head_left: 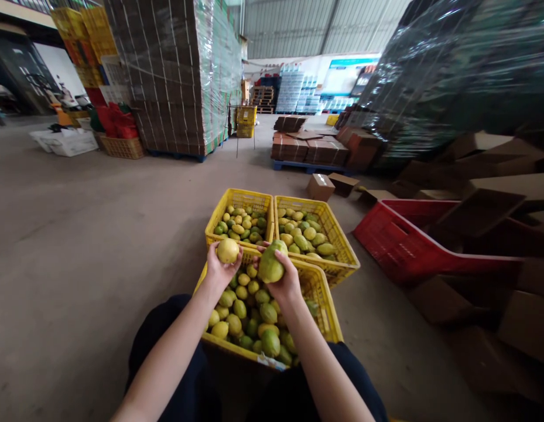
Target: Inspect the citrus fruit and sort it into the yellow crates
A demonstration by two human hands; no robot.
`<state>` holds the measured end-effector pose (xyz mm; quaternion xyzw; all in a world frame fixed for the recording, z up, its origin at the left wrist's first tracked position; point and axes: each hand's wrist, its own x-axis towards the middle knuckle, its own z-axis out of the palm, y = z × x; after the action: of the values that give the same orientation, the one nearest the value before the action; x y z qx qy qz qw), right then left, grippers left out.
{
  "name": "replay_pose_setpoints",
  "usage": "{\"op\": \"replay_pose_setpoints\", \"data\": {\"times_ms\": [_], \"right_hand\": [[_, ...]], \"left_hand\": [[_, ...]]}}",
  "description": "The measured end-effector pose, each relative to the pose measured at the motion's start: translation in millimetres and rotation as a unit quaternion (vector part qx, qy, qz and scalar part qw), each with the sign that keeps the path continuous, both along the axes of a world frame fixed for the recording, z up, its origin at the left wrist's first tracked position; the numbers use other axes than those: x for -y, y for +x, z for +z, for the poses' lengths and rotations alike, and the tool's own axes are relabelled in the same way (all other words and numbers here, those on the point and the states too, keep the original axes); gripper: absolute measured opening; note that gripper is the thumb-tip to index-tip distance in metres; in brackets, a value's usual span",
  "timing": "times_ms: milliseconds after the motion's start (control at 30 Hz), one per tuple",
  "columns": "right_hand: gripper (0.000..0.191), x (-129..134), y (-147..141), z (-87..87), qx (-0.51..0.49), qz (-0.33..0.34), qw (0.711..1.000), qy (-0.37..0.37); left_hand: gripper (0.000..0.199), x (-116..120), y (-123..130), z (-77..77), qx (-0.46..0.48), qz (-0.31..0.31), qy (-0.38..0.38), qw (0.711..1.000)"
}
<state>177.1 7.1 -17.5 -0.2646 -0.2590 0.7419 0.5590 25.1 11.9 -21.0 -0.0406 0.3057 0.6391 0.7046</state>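
Dim edges, blurred by motion.

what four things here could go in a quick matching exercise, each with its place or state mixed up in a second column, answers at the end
Column 1
1. left hand
2. right hand
3. red crate
4. blue pallet

Column 2
A. under stacked flat cardboard
B. gripping the larger, mostly green fruit
C. to the right of the yellow crates
D. holding the smaller yellow fruit

Right pairs: 1-D, 2-B, 3-C, 4-A
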Motion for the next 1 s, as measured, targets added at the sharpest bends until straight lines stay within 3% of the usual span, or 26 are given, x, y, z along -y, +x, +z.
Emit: {"op": "replay_pose_setpoints", "data": {"times_ms": [300, 567, 1000], "right_hand": [[0.037, -1, -2, -0.7, -0.017, 0.029, 0.999, -0.01], [0.037, 7, -11, 4.5, 0.001, 0.069, 0.998, -0.013], [0.035, 7, -15, 1.5, -0.03, 0.097, 0.994, -0.044]], "left_hand": [[0.013, 9, 9, 10.2, -0.021, -0.012, 0.065, 0.998], [0.017, 15, 16, 14.3, -0.115, -0.025, 0.145, 0.982], [0.015, 14, 15, 9.4, -0.087, -0.039, 0.14, 0.986]]}}
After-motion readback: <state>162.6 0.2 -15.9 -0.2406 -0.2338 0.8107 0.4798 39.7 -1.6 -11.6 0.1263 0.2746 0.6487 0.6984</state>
